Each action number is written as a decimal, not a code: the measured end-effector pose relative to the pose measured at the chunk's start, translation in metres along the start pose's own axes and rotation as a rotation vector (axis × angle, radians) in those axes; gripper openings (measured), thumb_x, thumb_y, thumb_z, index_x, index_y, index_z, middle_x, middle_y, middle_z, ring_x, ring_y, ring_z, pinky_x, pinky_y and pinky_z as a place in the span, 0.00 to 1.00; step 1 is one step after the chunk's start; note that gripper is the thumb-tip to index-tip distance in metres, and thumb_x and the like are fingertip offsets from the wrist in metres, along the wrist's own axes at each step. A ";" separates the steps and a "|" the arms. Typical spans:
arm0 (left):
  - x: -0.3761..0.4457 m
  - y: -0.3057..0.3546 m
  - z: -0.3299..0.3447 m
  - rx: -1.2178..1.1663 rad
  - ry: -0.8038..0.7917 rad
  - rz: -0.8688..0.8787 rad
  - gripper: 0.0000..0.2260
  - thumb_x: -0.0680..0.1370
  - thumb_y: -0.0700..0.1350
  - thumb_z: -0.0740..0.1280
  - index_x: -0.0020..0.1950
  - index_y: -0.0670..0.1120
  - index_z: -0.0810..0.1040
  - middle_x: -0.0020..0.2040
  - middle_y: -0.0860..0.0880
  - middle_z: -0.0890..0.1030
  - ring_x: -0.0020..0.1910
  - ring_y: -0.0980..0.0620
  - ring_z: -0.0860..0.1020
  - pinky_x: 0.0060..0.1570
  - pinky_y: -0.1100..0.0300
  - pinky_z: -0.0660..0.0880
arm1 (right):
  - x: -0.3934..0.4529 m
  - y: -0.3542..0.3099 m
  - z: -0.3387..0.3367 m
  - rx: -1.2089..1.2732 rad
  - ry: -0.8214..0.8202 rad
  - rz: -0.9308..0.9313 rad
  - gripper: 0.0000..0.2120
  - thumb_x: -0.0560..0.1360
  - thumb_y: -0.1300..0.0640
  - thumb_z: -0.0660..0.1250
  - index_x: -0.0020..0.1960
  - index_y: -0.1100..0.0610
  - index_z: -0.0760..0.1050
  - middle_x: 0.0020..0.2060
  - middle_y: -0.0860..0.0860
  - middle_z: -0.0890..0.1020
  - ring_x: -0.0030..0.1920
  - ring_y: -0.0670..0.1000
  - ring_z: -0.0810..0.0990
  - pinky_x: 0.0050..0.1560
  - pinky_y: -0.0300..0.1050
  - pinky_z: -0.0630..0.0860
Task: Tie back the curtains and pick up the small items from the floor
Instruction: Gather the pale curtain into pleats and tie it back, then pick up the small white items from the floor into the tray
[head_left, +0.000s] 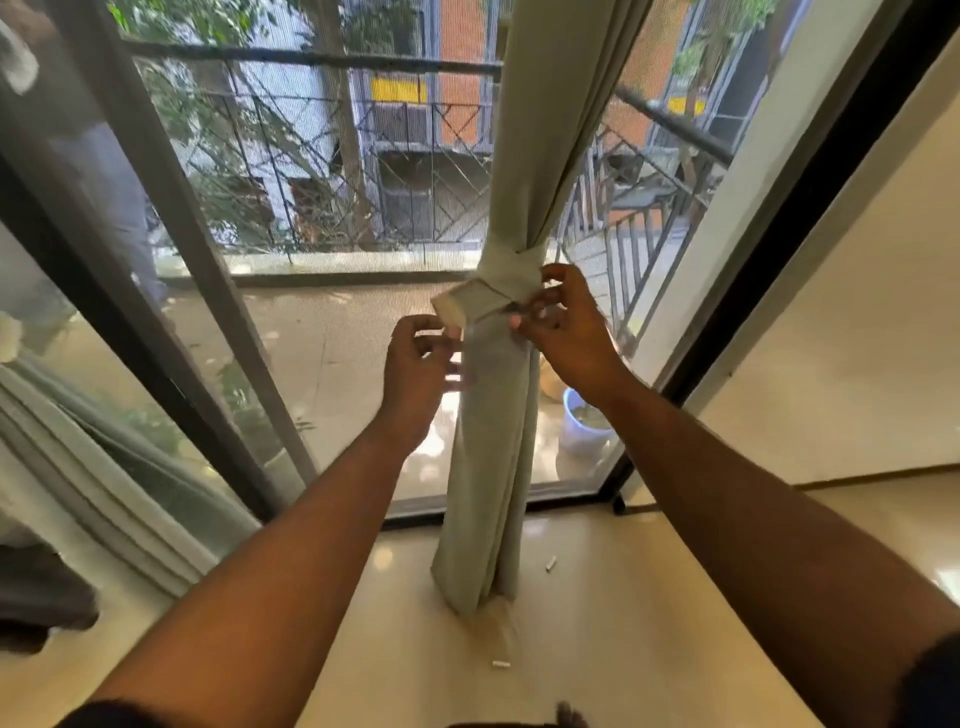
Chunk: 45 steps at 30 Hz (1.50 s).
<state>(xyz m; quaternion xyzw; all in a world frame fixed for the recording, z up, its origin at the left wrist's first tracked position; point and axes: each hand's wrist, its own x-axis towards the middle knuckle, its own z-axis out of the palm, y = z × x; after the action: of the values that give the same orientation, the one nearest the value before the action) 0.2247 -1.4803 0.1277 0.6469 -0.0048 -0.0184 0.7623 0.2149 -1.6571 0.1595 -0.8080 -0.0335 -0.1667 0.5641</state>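
Observation:
A pale green curtain (524, 156) hangs gathered in front of the glass door, bound at mid height by a matching tieback band (498, 283). The band's loose end (451, 310) sticks out to the left. My left hand (418, 371) pinches that loose end from below. My right hand (563, 322) pinches the band at the curtain's right side. Two small white items lie on the floor, one (551, 563) right of the curtain's foot and one (501, 664) nearer to me.
A second curtain (104, 467) hangs bunched at the left. Dark sliding-door frames (171, 218) stand ahead; a pale bucket (584, 421) sits outside on the balcony. A cream wall (831, 338) is on the right. A dark object (36, 597) lies at the lower left.

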 end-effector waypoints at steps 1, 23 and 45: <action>-0.004 -0.006 0.001 0.007 -0.032 -0.032 0.07 0.80 0.41 0.67 0.55 0.46 0.71 0.46 0.43 0.79 0.36 0.45 0.79 0.34 0.53 0.79 | -0.004 0.004 0.004 0.035 0.009 0.024 0.26 0.71 0.69 0.72 0.64 0.58 0.65 0.44 0.49 0.74 0.39 0.37 0.75 0.40 0.30 0.74; -0.166 -0.252 -0.113 0.960 -0.352 -0.622 0.24 0.79 0.42 0.64 0.74 0.52 0.62 0.60 0.44 0.77 0.58 0.44 0.77 0.59 0.52 0.74 | -0.208 0.212 0.085 -0.427 -0.661 0.593 0.28 0.70 0.62 0.74 0.68 0.55 0.73 0.61 0.56 0.76 0.52 0.51 0.75 0.53 0.39 0.71; -0.186 -0.650 -0.152 1.270 -0.634 -0.831 0.21 0.80 0.46 0.61 0.73 0.50 0.64 0.69 0.46 0.69 0.67 0.43 0.68 0.60 0.45 0.74 | -0.367 0.605 0.178 -0.664 -0.880 0.867 0.33 0.72 0.57 0.73 0.73 0.51 0.65 0.71 0.55 0.64 0.70 0.59 0.66 0.70 0.53 0.67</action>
<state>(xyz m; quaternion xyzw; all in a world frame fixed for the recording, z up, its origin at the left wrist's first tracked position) 0.0291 -1.4299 -0.5350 0.8681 0.0108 -0.4748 0.1447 0.0572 -1.6626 -0.5528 -0.8705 0.1194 0.4146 0.2369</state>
